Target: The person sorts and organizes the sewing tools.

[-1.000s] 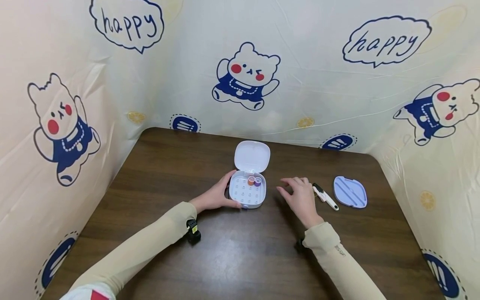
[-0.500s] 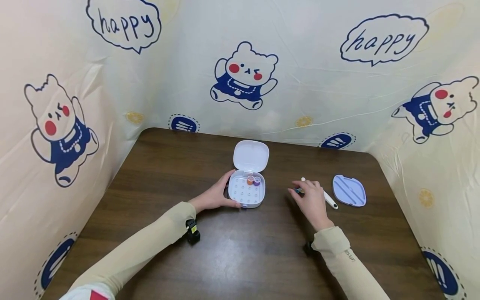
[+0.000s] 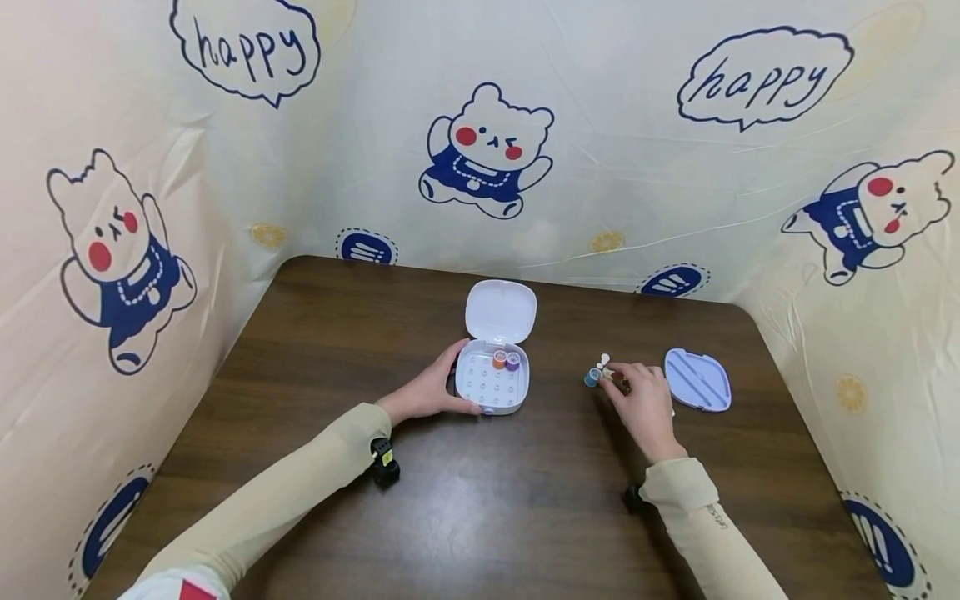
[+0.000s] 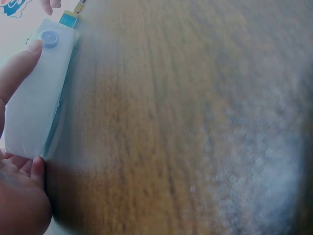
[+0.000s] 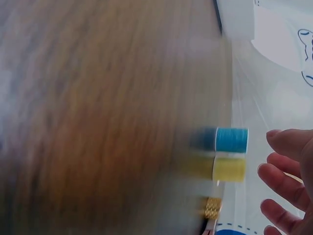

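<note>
My left hand (image 3: pixel 425 390) grips the side of a white sewing box (image 3: pixel 480 406), thumb at its front near the round clasp (image 4: pixel 50 39) and fingers behind. The box's lid (image 3: pixel 501 310) stands raised. On the pegged tray are an orange thread spool (image 3: pixel 499 360) and a purple thread spool (image 3: pixel 513 361). To the right, my right hand (image 3: pixel 645 408) hovers with loosely bent fingers. In the right wrist view, its fingertips are apart from a blue thread spool (image 5: pixel 232 140) and a yellow thread spool (image 5: pixel 229 169), which stand side by side.
A gold dimpled thimble (image 5: pixel 212 207) stands past the yellow spool. A small white piece (image 3: pixel 604 359) lies beyond my right fingertips. A light-blue tray-like lid (image 3: pixel 697 380) lies farther right on the brown table (image 3: pixel 450 517). A printed curtain (image 3: pixel 360 167) surrounds the table.
My right hand has moved right, away from the box, uncovering the blue spool and now covering most of a white-handled tool. My left hand stays at the box.
</note>
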The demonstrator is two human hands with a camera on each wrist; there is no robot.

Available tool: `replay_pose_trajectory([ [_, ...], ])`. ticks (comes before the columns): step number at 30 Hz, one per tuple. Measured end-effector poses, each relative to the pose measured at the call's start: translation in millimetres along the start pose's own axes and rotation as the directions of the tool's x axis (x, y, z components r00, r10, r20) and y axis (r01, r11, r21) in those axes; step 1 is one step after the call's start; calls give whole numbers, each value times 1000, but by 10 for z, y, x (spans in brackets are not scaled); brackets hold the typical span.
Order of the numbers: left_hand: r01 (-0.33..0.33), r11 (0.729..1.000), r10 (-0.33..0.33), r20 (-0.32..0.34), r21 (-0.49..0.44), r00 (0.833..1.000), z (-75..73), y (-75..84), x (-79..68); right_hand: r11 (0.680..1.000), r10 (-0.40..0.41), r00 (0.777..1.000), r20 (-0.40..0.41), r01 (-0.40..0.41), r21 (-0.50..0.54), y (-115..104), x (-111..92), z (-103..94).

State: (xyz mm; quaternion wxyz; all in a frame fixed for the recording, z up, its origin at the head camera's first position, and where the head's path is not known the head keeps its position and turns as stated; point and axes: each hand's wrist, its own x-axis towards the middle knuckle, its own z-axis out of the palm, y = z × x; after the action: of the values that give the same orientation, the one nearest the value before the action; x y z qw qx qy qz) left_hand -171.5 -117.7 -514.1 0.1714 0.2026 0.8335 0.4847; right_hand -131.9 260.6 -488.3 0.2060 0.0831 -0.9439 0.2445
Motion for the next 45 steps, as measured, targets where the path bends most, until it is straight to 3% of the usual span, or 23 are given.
replay_pose_trajectory([
  [17,16,1000,-16,9,5,1000,7,15,-18,999,37,999,19,-37,-23,188,11,53],
  [27,12,1000,-12,6,2,1000,4,22,-14,993,117,990,85,-115,-25,186,29,74],
  [45,11,1000,-11,5,3,1000,-10,29,-16,989,145,986,78,-143,-40,167,46,85],
])
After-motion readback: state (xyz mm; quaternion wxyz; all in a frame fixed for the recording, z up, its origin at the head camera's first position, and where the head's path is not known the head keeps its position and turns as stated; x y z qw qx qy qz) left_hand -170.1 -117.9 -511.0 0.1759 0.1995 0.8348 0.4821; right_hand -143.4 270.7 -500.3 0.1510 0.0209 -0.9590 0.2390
